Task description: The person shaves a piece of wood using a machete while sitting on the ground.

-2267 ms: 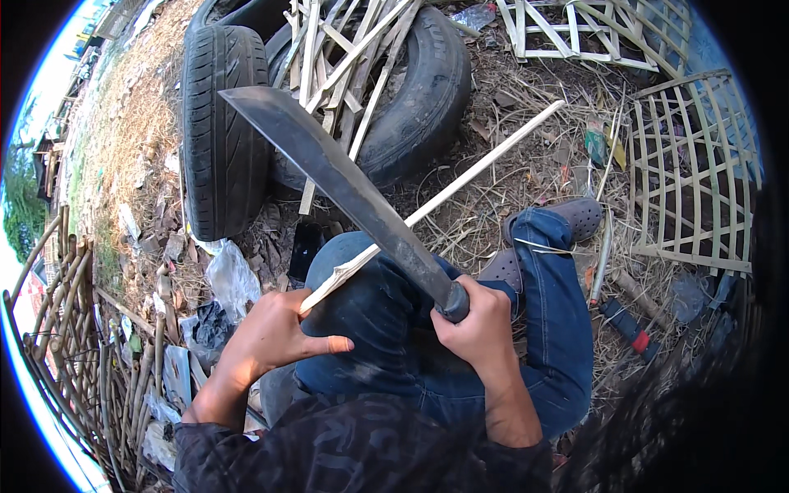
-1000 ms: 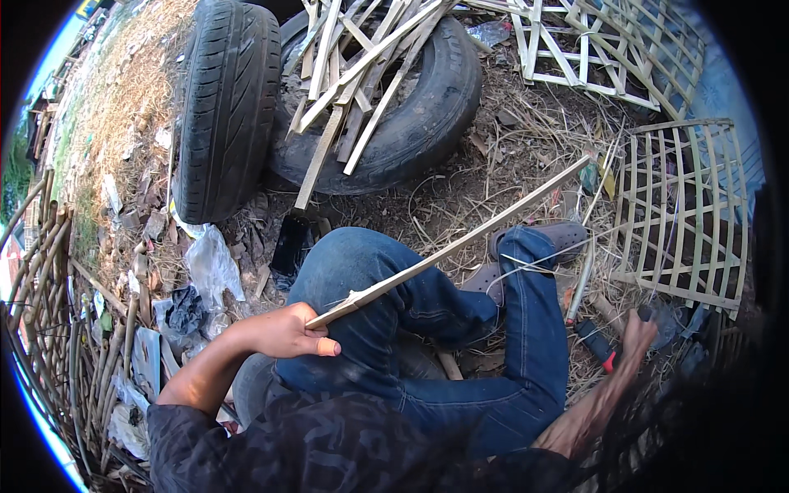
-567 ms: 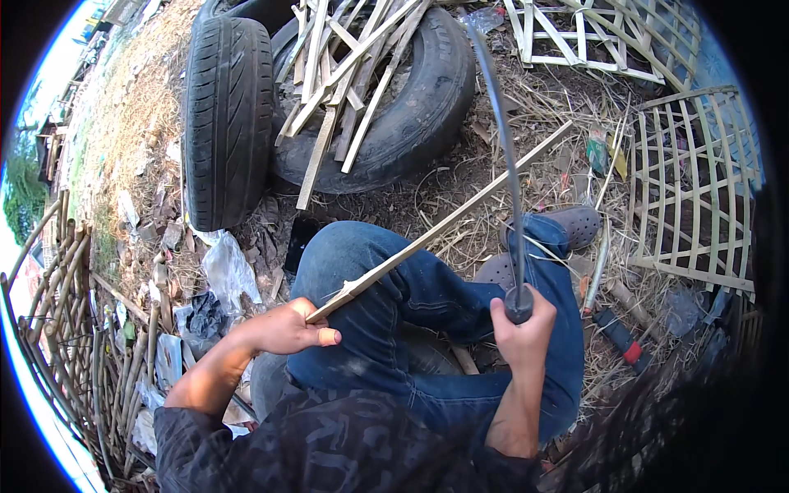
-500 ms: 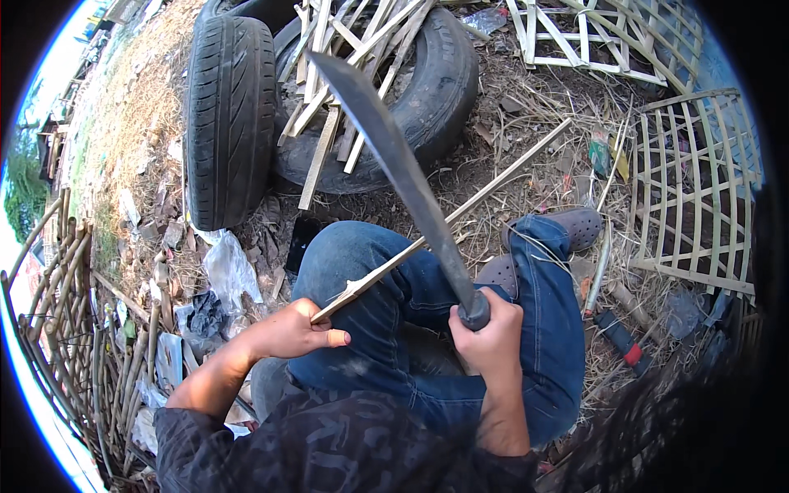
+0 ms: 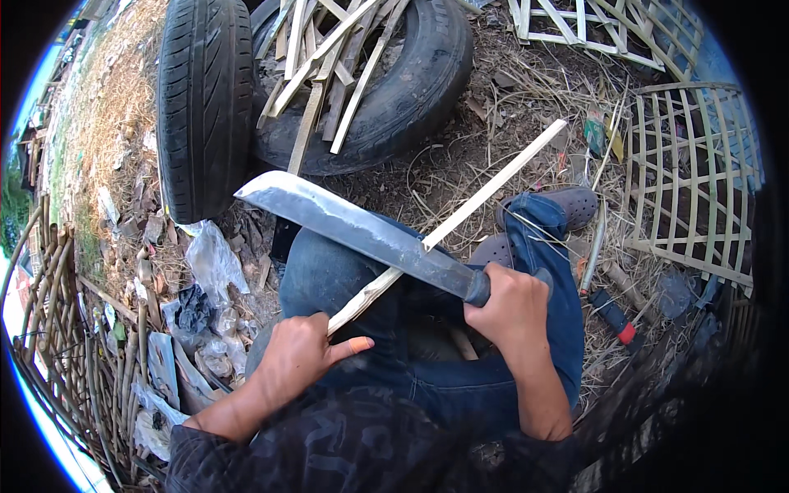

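My left hand grips the near end of a long pale bamboo strip that runs up and to the right over my knees in blue jeans. My right hand holds the dark handle of a big machete. Its broad grey blade lies across the strip, point toward the upper left, edge against the strip near its middle. I sit on the ground with grey clogs on my feet.
Two black tyres stand ahead, one filled with split bamboo slats. Woven bamboo lattice panels lie at the right. Plastic scraps and bamboo poles crowd the left. A red-handled tool lies by my right leg.
My right hand came back into view with the machete, swung it upright, then brought the blade down across the strip. My left hand kept its hold.
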`<state>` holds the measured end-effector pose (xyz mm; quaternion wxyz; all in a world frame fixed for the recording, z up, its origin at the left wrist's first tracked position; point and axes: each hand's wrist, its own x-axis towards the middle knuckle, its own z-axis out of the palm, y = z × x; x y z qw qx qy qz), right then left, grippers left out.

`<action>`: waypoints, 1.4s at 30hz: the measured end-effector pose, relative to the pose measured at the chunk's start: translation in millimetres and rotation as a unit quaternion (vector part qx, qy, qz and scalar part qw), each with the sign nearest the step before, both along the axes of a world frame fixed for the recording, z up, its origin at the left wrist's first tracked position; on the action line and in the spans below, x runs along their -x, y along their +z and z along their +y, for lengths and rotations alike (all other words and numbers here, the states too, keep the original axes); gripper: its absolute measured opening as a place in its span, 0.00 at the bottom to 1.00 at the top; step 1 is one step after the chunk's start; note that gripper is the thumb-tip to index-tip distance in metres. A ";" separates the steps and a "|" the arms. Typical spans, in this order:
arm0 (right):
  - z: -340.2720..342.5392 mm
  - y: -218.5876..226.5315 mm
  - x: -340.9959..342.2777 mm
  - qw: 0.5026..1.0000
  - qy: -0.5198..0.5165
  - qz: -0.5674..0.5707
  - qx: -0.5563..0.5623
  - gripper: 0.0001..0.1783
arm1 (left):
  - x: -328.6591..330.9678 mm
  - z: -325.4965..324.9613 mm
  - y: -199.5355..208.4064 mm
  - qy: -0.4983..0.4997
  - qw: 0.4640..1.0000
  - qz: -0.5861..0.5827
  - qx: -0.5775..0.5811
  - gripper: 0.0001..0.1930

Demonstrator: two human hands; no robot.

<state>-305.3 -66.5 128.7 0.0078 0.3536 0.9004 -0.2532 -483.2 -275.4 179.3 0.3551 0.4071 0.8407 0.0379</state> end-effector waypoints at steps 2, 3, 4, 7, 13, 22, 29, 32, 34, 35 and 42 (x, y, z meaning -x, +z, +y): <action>31.5 -5.8 -14.8 0.996 -0.050 -0.049 -0.056 0.13 | 1.2 -1.8 -2.0 -0.007 1.000 0.011 0.000 0.36; 49.9 -6.4 -22.3 0.986 -0.113 -0.101 -0.074 0.13 | 2.6 -1.5 -3.2 -0.018 0.999 0.028 -0.001 0.36; 71.8 -12.5 -32.3 0.976 -0.170 -0.107 -0.078 0.12 | 4.0 -1.6 -1.7 -0.015 0.999 0.028 -0.002 0.36; 136.5 -22.5 -90.6 0.920 -0.363 -0.132 -0.060 0.13 | 7.9 1.1 0.5 -0.041 0.999 0.018 0.014 0.37; 122.1 -56.4 -185.6 0.886 -0.460 0.022 -0.051 0.12 | 11.2 15.1 3.1 -0.039 0.998 -0.026 0.035 0.39; -19.6 -0.1 -11.4 0.967 -0.096 0.184 0.150 0.10 | 13.6 24.9 8.4 0.035 0.989 -0.075 0.120 0.38; 24.0 -12.0 -13.4 0.999 -0.010 0.025 0.021 0.13 | 20.4 27.2 6.4 0.022 0.990 -0.090 0.103 0.38; 82.1 -26.0 -47.9 0.977 -0.207 -0.041 -0.028 0.12 | 24.8 17.3 2.4 0.020 0.991 -0.104 0.082 0.38; 116.2 -27.4 -78.2 0.943 -0.303 -0.101 -0.093 0.11 | 27.1 19.5 5.4 0.010 0.990 -0.111 0.086 0.38; 128.0 -24.7 -93.0 0.924 -0.338 -0.129 -0.122 0.11 | 28.2 20.8 8.6 0.002 0.990 -0.106 0.096 0.38; 117.3 -59.4 -216.2 0.835 -0.545 0.067 0.038 0.09 | 27.1 21.0 2.0 0.032 0.987 -0.134 0.087 0.37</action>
